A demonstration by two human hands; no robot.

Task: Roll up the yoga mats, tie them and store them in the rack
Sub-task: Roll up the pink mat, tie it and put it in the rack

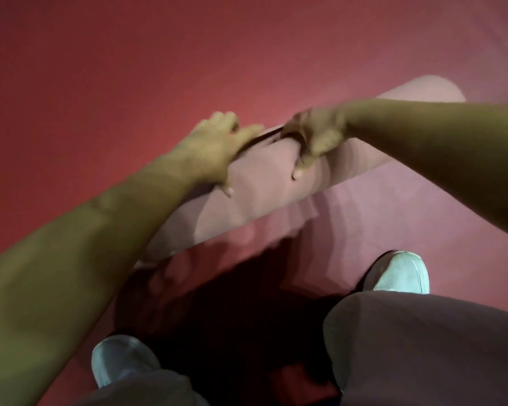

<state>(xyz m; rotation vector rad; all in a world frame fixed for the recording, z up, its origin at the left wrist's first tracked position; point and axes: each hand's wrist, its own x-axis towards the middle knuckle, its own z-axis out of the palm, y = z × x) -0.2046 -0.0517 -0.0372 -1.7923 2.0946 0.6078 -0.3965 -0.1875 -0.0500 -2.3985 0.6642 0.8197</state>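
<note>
A pink rolled yoga mat (255,197) lies slantwise on the floor, from lower left to upper right. My left hand (217,148) grips the roll from above, thumb down its near side and fingers over the top. A thin dark strap (266,135) runs from under those fingers to my right hand (314,139). The right hand pinches the strap where it wraps down round the roll. The picture is blurred, so the strap's ends cannot be made out.
Red floor (100,68) spreads beyond the roll. A paler pink surface (423,206) lies on the near side, under my feet. My two pale shoes (399,273) (121,358) and grey trouser legs (423,347) fill the bottom of the view.
</note>
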